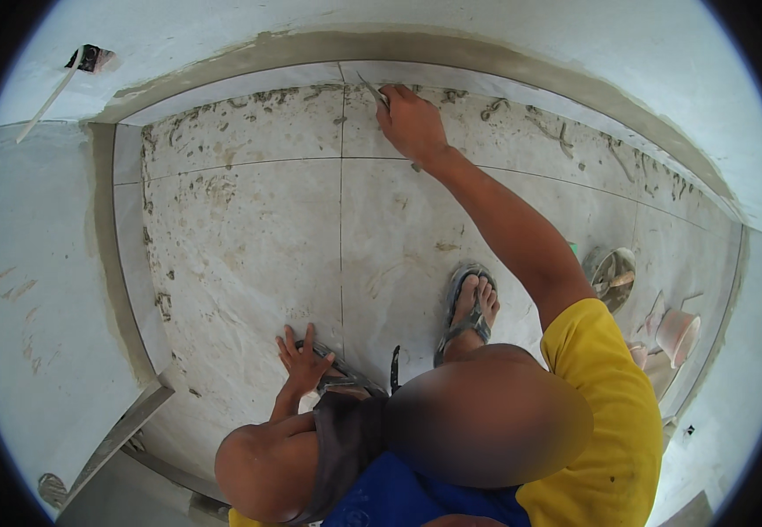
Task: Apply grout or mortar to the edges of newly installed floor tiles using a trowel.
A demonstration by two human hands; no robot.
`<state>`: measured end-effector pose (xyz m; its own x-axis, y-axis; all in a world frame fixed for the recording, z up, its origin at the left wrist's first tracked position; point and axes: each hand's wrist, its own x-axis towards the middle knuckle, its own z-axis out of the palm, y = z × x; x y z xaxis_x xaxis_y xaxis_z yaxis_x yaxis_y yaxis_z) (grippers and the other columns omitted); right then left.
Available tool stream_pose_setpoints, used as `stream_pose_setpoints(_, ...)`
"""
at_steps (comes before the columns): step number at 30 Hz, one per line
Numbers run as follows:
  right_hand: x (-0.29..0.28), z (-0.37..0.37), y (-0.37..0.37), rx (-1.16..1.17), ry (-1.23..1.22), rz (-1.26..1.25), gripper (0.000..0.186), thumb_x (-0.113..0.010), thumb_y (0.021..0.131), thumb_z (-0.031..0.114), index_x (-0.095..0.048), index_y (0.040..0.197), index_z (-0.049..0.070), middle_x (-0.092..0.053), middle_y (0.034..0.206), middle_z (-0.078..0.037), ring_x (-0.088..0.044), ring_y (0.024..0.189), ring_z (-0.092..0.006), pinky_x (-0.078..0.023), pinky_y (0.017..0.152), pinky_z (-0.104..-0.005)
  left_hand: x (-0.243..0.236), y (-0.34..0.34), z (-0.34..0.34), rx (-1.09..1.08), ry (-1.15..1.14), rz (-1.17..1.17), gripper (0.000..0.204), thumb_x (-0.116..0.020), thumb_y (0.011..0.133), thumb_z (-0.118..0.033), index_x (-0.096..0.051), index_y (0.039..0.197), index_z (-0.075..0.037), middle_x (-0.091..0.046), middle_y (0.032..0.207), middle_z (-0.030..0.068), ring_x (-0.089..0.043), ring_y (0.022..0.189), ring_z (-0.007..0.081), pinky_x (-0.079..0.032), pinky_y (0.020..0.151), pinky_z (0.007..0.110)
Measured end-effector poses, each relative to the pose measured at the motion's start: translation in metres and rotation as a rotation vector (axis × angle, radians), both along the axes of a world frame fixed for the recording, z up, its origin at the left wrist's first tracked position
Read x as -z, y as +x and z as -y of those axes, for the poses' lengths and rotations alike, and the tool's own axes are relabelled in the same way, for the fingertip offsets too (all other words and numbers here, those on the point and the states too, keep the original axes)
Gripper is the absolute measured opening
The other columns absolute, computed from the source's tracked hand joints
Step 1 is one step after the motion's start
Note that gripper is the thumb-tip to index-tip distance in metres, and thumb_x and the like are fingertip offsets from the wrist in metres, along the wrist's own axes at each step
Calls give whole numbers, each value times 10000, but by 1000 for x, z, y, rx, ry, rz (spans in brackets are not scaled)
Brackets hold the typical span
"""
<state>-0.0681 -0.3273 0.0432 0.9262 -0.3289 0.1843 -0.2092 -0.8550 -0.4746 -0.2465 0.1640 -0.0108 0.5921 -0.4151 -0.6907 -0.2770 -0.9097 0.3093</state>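
Observation:
My right hand (412, 119) grips a thin metal blade tool (369, 88) at the foot of the far wall, its tip at the strip of skirting tile (486, 79). Grey smears and crumbs of mortar (495, 107) lie along the edge of the pale tiled floor (249, 228) beside that strip. My left hand (304, 362) is down by my left foot with fingers spread, on or just over the floor, holding nothing. My right foot in a grey-smeared sandal (469, 312) stands on the tiles to its right.
A round container with a wooden-handled tool (611, 274) sits at the right, near a pinkish bucket (672, 341). A long grey strip (113, 443) lies at the lower left. A wall opening (89, 58) has a white tube hanging from it. Walls bound the left, far and right sides.

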Motion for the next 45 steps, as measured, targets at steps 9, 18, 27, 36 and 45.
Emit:
stream_pose_setpoints(9, 20, 3, -24, 780, 1383, 638, 229, -534, 912, 68, -490, 1130, 15, -628, 952, -107, -638, 789, -211, -548, 551, -369, 11, 1, -7, 44, -62, 39, 918, -683, 793, -547, -211, 1521, -249, 152, 1537, 250, 101, 1348, 592, -83, 1043, 718)
stream_pose_setpoints(18, 33, 8, 2, 845, 1308, 696, 342, -518, 887, 23, -357, 1189, 25, -541, 1092, -179, -595, 884, -264, -564, 658, -366, 14, -2, -7, 58, -71, 45, 936, -690, 797, -527, -176, 1528, -250, 147, 1537, 245, 103, 1346, 591, -92, 1055, 705)
stream_pose_setpoints(27, 55, 4, 21, 735, 1048, 751, 334, -520, 861, -15, -347, 1147, -29, -500, 1076, -214, -517, 998, -331, -389, 913, -354, 10, 1, 5, 56, -54, 18, 932, -685, 801, -530, -174, 1528, -249, 153, 1535, 244, 96, 1347, 590, -83, 1059, 703)
stream_pose_setpoints(36, 31, 13, 24, 937, 853, 737, 311, -467, 890, -28, -311, 1159, -33, -452, 1149, -245, -488, 1065, -359, -363, 952, -352, 13, 1, -7, 76, -109, 74, 926, -684, 801, -535, -184, 1527, -250, 153, 1536, 240, 107, 1348, 588, -78, 1055, 708)
stream_pose_setpoints(45, 38, -15, 33, 868, 820, 498, 289, -514, 893, 40, -317, 1103, 10, -493, 1050, -213, -532, 956, -405, -416, 865, -438, 8, 1, 0, 51, -47, 20, 941, -695, 792, -528, -181, 1528, -248, 151, 1536, 237, 101, 1342, 594, -88, 1047, 716)
